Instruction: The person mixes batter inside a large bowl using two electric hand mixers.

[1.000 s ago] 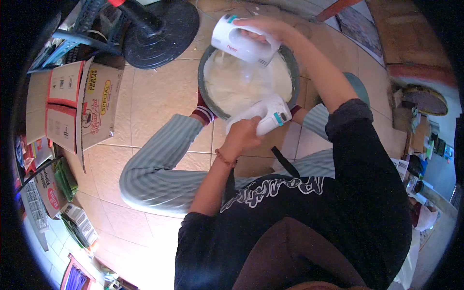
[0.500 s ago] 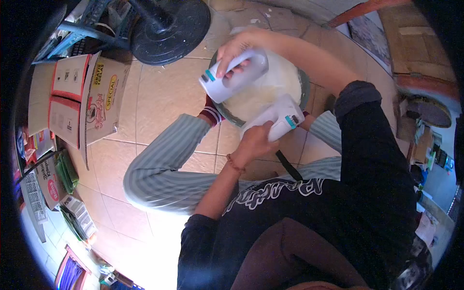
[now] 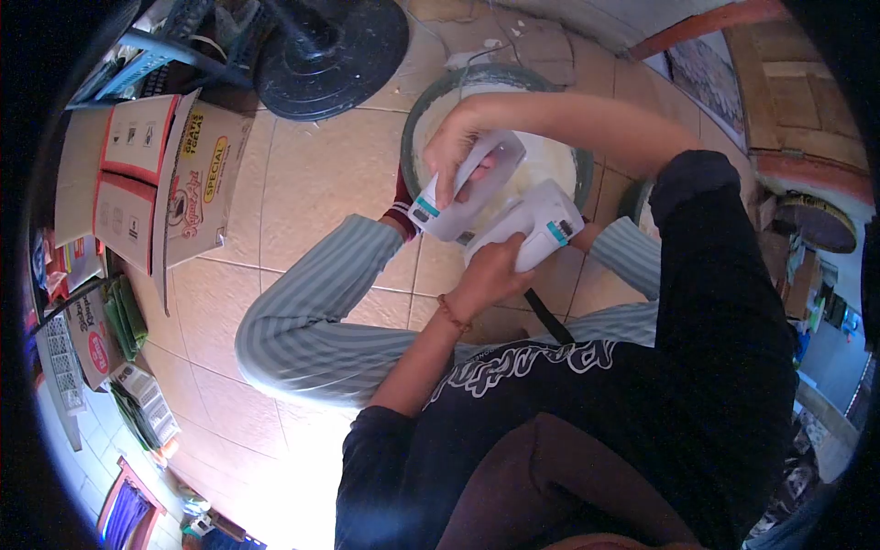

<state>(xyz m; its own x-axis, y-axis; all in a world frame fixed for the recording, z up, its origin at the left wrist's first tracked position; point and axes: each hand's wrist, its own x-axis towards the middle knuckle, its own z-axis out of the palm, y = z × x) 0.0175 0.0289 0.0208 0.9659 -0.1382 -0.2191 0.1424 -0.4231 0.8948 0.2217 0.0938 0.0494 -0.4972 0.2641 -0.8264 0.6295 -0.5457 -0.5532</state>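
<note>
A round green tub stands on the floor between my legs, holding a pale creamy mass. My right hand reaches over it, its fingers wrapped through the handle of a white hand mixer with a teal stripe. Nearer my body, my left hand grips a second white mixer over the tub's near right edge. The two mixers sit close together, and their bodies hide the beaters and the near part of the tub.
A cardboard box stands left on the tiled floor. Beyond it are a black round base and a blue rack. Packages lie at lower left. A wooden door is at upper right.
My right hand and its mixer have moved toward my body and slightly right, closer to the other mixer. More of the tub's far rim shows. My left hand has shifted only slightly.
</note>
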